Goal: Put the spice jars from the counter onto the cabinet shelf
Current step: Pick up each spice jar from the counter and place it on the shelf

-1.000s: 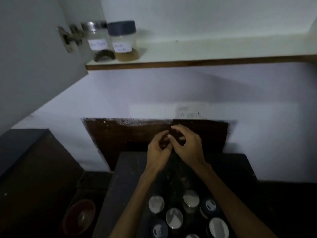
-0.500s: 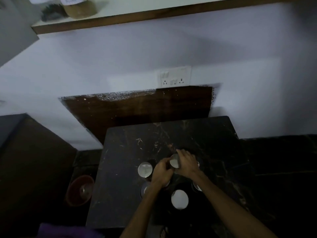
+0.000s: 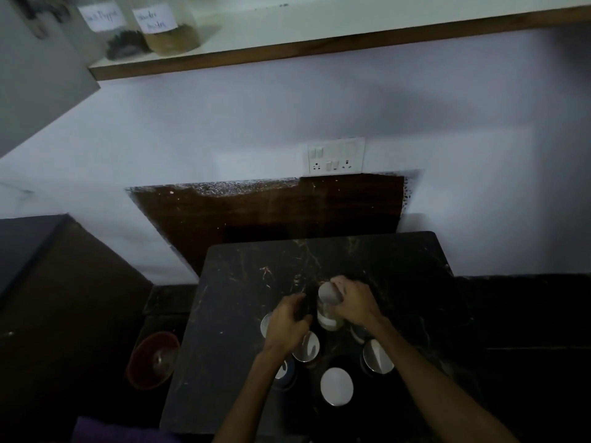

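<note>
Gripping the clear silver-lidded spice jar (image 3: 329, 310) at the cluster's twelve o'clock, your right hand (image 3: 355, 303) curls its fingers around it for lifting off the dark marble desk (image 3: 243, 282); your left hand's (image 3: 287, 324) fingers curl beside it, contact unclear.

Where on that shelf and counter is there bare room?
The shelf is bare right of the two jars. The counter is bare behind both hands, toward the wall. Crowded: the lidded jars around the wrists.

Both forearms are bare, with no sleeves, watch or rings visible.
</note>
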